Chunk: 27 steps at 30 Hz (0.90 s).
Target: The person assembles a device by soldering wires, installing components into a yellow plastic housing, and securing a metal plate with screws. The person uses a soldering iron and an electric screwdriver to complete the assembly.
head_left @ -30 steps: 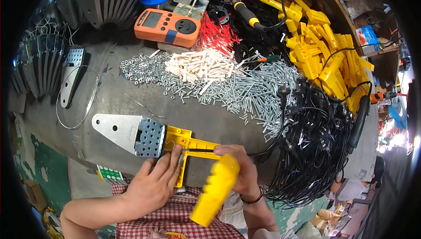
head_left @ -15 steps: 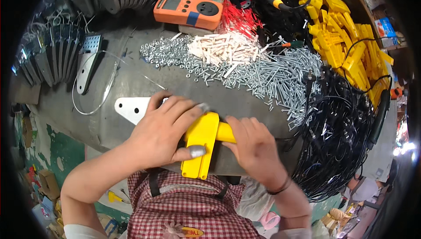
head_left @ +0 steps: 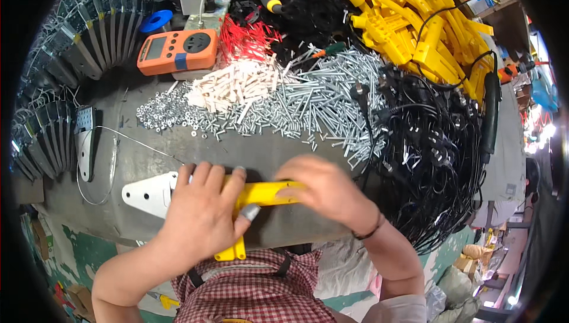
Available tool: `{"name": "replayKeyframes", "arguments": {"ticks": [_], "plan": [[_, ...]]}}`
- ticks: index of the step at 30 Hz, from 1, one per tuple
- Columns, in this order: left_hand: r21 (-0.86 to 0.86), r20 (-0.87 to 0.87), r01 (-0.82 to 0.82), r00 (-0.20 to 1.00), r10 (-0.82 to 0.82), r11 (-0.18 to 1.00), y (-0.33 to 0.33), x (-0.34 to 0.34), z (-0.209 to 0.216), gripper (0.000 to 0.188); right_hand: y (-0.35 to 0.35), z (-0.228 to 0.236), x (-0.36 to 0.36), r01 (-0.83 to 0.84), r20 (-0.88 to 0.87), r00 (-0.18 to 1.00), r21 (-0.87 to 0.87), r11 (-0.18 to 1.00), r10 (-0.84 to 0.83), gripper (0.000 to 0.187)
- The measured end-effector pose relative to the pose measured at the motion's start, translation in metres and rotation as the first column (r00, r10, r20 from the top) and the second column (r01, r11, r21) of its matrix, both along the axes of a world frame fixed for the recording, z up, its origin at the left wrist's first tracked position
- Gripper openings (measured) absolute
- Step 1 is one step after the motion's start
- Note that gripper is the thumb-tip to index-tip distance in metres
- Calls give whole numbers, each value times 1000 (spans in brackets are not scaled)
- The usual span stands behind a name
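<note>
**The left hand (head_left: 204, 204) has the handle (head_left: 261, 193)**

From my distant place I see the yellow handle near the front edge of the table (head_left: 290, 225), with its wide base (head_left: 232, 250) reaching slightly past this edge. The metal plate (head_left: 147, 197) is on its left side; the left hand covers the place between them, so I cannot tell if they are joined. This hand clasps from above, fingers at the far side, thumb at the near side. The right hand (head_left: 329, 189) is blurred over the free end of the handle, its fingers half curled; I cannot tell if they grip.

I judge the handle to be light, stiff plastic, a little slippery. The plate seems thin but rigid. The wide base looks good for steadying; the narrow part suits a closed hand.
</note>
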<state>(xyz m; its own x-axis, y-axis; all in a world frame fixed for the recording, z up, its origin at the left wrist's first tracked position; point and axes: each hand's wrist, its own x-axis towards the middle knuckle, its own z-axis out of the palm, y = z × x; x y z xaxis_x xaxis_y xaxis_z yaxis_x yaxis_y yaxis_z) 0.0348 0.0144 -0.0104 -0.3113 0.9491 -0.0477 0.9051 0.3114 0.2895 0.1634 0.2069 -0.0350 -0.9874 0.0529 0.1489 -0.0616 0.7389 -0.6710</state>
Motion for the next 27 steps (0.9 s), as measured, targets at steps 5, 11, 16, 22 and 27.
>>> {"name": "replayKeyframes", "arguments": {"ticks": [5,11,16,22,27], "plan": [[15,32,14,999,-14,1000,4,0,7,49,44,1,5,94,-90,994,438,894,-61,17],[168,17,161,986,-166,973,32,-69,-12,22,29,-7,-29,21,-37,999,507,862,-2,13],[52,-260,310,922,-286,949,43,-71,-17,13,22,-7,-37,66,-9,998,447,892,-69,15],[208,-114,216,974,-196,954,37,-78,-31,22,26,-8,-40,101,11,994,264,959,-108,9],[285,450,-127,893,-16,950,-3,-60,7,27,-14,42,-24,137,134,985,-197,971,-112,12]]}}
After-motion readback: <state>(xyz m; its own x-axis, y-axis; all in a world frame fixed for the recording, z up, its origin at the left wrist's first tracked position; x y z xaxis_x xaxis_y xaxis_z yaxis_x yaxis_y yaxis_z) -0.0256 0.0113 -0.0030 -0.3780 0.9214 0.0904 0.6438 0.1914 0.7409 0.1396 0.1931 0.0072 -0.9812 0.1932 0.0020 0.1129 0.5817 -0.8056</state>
